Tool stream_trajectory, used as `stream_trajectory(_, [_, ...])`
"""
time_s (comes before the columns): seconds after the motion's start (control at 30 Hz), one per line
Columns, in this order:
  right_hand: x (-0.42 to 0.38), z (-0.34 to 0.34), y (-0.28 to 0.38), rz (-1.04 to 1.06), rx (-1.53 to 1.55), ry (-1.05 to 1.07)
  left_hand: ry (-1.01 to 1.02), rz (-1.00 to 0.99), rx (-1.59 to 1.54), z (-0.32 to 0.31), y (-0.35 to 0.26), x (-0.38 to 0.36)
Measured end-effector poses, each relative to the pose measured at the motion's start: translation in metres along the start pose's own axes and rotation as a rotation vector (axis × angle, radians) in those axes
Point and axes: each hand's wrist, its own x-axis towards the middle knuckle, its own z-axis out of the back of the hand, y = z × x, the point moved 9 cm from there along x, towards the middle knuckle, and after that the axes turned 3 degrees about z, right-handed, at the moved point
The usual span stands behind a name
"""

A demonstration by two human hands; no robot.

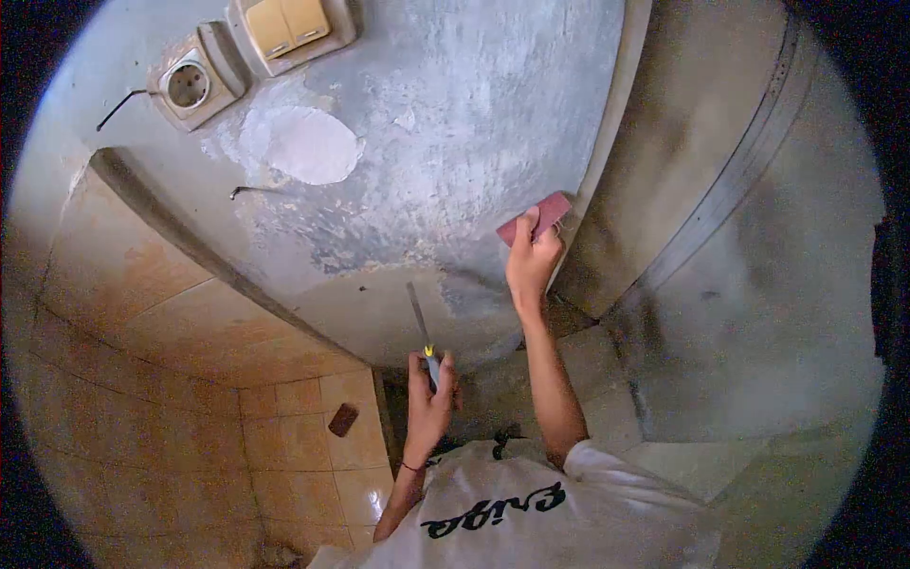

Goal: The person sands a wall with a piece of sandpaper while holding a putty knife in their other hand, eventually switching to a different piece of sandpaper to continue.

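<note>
My right hand (534, 261) presses a flat rectangle of reddish sandpaper (548, 216) against the grey wall, close to its right edge; thumb and fingers grip its lower side. Lower down, my left hand (431, 403) is closed around the grey and yellow handle of a putty knife (418, 313). Its narrow-looking metal blade points up toward the wall's lower part. The grey wall (474, 104) is scuffed and patchy, with bare, rough plaster around the middle. A smooth white patch (315, 145) lies left of centre.
Upper left on the wall are a power socket (187, 85) and a double light switch (286, 26). Two short dark wire ends stick out, one by a bent wire (248, 192). A dark brown block (343, 420) lies on orange tiles. A door frame (607, 114) borders the right.
</note>
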Motion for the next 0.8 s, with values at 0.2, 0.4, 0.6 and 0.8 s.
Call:
stream_trajectory(0.2, [-0.016,0.011,-0.034,0.023,-0.035,0.016,0.008,0.007,0.038,-0.023,-0.003,0.000])
stream_trajectory(0.4, [0.011,0.016,-0.018,0.028,-0.017,0.028,-0.040,-0.004,0.069,-0.035,0.002,-0.002])
stream_trajectory(0.6, [0.000,0.022,-0.053,0.049,0.030,0.006,-0.065,-0.045,-0.022,-0.042,0.002,0.000])
stream_trajectory(0.8, [0.018,0.029,-0.020,0.174,0.033,-0.063,-0.031,-0.013,0.027,-0.048,0.013,0.002])
